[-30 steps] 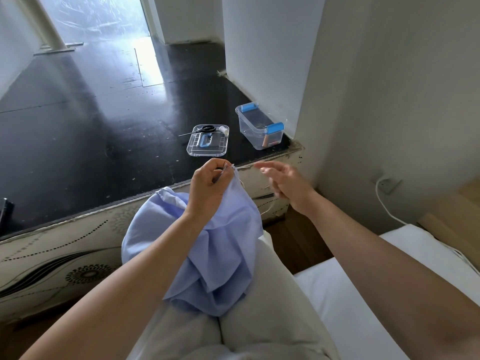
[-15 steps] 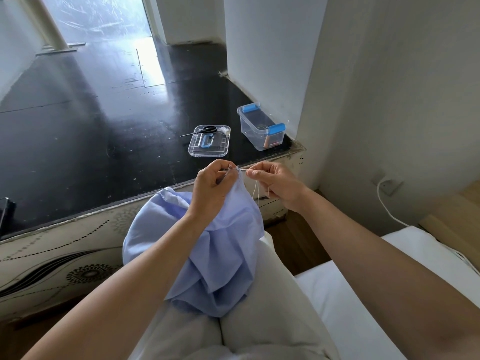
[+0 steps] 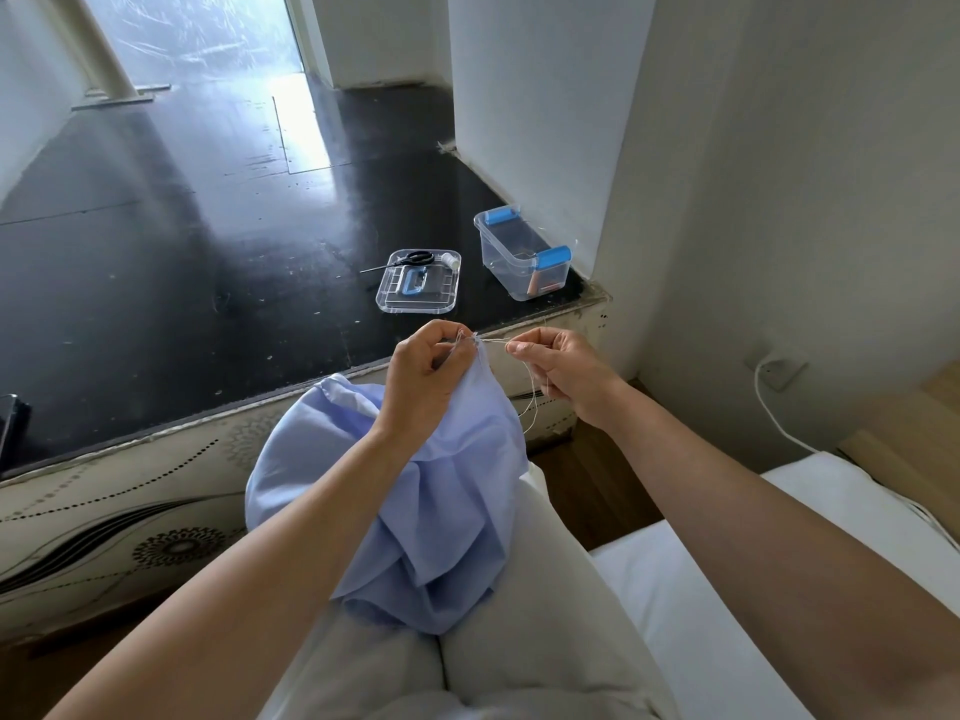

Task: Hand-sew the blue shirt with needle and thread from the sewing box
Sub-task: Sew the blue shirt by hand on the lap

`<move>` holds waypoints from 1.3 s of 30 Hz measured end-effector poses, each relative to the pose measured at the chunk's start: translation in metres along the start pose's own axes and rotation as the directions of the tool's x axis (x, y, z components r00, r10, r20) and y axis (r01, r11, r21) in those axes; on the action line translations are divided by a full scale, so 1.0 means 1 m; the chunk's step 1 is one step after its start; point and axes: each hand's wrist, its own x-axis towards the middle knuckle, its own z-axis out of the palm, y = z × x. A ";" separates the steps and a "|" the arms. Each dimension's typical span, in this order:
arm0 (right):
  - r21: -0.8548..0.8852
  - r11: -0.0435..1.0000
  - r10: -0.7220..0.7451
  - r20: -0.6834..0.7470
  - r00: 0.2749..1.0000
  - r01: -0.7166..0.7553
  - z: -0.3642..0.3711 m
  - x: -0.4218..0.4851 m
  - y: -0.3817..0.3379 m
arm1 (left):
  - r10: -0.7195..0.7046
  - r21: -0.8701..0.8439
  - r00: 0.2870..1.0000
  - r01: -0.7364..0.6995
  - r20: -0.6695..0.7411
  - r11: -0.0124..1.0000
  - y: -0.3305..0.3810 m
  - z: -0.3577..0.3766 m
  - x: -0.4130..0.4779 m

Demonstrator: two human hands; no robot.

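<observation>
The light blue shirt lies bunched over my lap. My left hand pinches its raised top edge. Just right of that edge, my right hand pinches a thin needle that points into the fabric fold. A pale thread loops down from the needle past my right wrist. On the black platform beyond stand the clear sewing box with blue clips and its clear lid, upside down.
Black scissors and a white thread spool rest at the lid's far edge. The platform's patterned front faces my knees. A white wall stands right, with a cable plugged into an outlet. White bedding lies under my right arm.
My right hand came in from the right with open fingers, closed on the needle at the shirt's edge, and has now drawn back slightly to the right. My left hand stays put.
</observation>
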 end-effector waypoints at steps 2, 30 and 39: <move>-0.004 1.000 -0.002 -0.005 1.000 0.002 0.000 0.000 0.000 | 0.002 0.002 1.000 -0.002 -0.001 1.000 -0.001 0.000 0.001; -0.184 0.903 -0.375 0.104 0.921 0.388 0.013 -0.011 -0.007 | -0.055 0.039 0.982 0.063 -0.180 0.997 -0.012 0.003 0.005; -0.221 0.870 -0.416 0.151 0.897 0.441 0.013 -0.014 -0.003 | -0.041 0.050 0.979 0.052 -0.199 0.997 -0.012 0.003 0.004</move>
